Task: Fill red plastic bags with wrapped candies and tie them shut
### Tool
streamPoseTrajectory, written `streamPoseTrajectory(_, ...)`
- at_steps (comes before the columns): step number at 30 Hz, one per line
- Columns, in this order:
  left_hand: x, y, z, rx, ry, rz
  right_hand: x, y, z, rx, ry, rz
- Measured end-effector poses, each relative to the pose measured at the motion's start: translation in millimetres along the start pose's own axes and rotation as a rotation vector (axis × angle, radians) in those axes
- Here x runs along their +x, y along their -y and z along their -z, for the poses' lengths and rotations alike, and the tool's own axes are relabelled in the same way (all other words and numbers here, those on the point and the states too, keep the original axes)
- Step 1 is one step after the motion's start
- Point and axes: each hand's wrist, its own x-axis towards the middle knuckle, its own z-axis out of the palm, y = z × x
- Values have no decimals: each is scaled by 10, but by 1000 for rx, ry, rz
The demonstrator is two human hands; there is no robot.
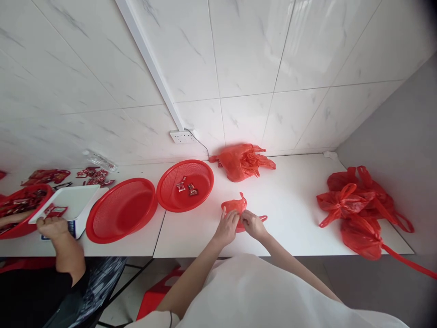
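Tub [20, 230] of dark red packets, far left of the wearer's left hand; a co-worker's forearm reaches into it. Next, co-worker's other hand [53, 226], curled at the near edge of a white scale tray [80, 196], with a red packet [56, 211] just beyond its knuckles. Loose packets [94, 176] and a clear bottle [100, 160] lie farther off, toward the wall. Closer to the wearer's left hand, still on its left: one wide red basin [121, 218], then a second red basin [164, 193], rims meeting or nearly so, a few small packets [193, 190] inside the latter. Wearer's left hand [228, 226]: fingers bent, gripping a small red bag [234, 206], which lies on the white table [290, 196] between and just beyond both hands. Right hand [254, 224] close beside it: fingers curled tight, pinching the same bag's plastic, a strip of it poking out on the right; exact fingertip contact partly hidden. Straight beyond both hands, a crumpled red bag bundle [239, 161] by the wall. Well right of the right hand, knotted red bags [362, 239] in a cluster.
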Motion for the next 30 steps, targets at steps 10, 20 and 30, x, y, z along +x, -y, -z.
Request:
streamPoseTrajectory(10,35,151,215,60,-53,-92,39,159,167,-13,24,38)
streamPoseTrajectory(20,-16,-161,335,20,320,-111,162,144,324,-347,51,-115)
streamPoseTrajectory(30,-56,120,401,-314,688,599,279,284,627,-660,-21,-288)
